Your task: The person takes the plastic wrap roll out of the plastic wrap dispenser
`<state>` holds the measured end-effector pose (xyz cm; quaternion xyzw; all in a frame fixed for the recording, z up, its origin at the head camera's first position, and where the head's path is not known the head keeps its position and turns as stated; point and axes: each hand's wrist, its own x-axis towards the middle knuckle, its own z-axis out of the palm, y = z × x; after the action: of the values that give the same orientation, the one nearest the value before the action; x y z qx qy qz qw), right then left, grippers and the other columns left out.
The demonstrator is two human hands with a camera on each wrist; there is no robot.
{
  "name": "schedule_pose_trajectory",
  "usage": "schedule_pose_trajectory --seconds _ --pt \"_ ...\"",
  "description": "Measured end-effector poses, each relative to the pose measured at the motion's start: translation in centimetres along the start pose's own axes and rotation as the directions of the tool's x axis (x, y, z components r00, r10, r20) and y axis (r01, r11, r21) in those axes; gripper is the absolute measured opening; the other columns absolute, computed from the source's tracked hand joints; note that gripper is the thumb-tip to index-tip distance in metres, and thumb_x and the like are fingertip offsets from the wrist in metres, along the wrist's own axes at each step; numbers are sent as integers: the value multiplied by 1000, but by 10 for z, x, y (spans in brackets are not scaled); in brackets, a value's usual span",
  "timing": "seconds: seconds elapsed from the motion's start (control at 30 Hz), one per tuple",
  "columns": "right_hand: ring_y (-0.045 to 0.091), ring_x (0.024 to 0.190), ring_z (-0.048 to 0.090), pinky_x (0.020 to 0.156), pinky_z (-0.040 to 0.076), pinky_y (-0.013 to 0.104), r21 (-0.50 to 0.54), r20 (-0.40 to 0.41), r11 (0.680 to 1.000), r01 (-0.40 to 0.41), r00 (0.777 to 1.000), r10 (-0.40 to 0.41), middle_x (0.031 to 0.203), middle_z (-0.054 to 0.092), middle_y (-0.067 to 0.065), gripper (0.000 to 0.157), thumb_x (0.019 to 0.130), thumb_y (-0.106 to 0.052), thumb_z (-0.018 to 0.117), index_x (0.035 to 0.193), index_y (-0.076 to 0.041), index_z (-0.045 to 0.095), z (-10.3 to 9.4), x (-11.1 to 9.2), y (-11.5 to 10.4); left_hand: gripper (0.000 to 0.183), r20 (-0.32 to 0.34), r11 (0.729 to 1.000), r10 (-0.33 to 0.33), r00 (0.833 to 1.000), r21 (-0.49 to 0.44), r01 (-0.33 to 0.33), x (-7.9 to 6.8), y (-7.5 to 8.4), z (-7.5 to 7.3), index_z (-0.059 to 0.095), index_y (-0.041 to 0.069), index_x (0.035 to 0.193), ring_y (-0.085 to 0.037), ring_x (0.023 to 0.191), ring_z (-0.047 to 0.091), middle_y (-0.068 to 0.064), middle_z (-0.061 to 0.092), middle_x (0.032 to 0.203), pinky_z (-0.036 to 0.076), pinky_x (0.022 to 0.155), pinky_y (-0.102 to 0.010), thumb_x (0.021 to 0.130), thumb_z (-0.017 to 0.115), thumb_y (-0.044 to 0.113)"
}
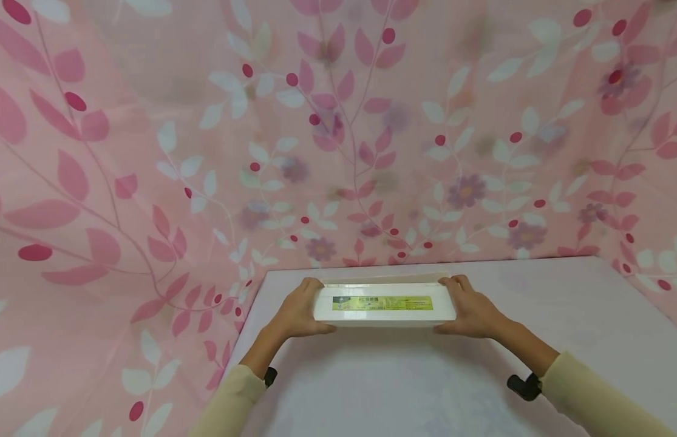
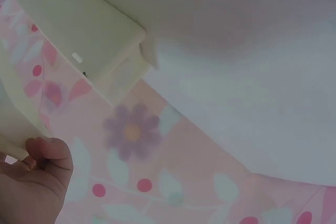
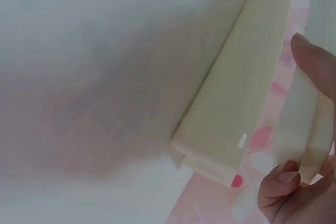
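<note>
A long white cling film box [image 1: 384, 288] with a green and yellow label [image 1: 383, 303] is held level above the table. My left hand [image 1: 301, 311] grips its left end, thumb on the near side and fingers on the far side. At the other end, my right hand [image 1: 472, 308] grips it the same way. Both wrist views show the hands on the held box's ends, partly cut off by the frame. Beyond it lies a second pale, long box [image 2: 84, 24], also visible in the right wrist view [image 3: 236, 77]; the held box mostly hides it from the head view.
The table [image 1: 360, 382] has a pale cover, its back edge close behind the boxes. Pink floral cloth [image 1: 360, 139] hangs behind the table and along its sides. A black wrist strap or camera [image 1: 525, 386] shows at the right sleeve.
</note>
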<state>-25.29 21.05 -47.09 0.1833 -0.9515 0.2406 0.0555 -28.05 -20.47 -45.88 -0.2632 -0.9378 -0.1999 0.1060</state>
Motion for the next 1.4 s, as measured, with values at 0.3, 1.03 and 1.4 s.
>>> schedule_pose_trajectory --seconds 0.3,1.03,1.4 --pt "22 81 55 61 46 29 14 -14 1000 -5 1000 5 138 38 22 108 60 -48 92 144 -10 37 1 -2 2 87 20 1000 -24 999 4 24 -5 1 3 48 15 123 -10 87 51 1 50 115 47 73 -27 56 90 52" --pt "22 86 56 68 48 32 33 6 999 9 1000 -9 132 45 19 104 58 -50 93 140 -9 43 19 -16 5 93 94 998 -63 994 -13 65 -19 0 20 46 15 128 -11 89 52 0 50 121 48 73 -28 56 89 55" --pt "21 88 57 70 50 33 32 16 999 31 999 -31 128 47 18 102 57 -50 93 137 -8 46 28 -22 9 98 145 996 -86 986 -20 90 -26 -1 27 45 14 132 -12 91 53 -1 50 123 46 73 -28 55 89 56"
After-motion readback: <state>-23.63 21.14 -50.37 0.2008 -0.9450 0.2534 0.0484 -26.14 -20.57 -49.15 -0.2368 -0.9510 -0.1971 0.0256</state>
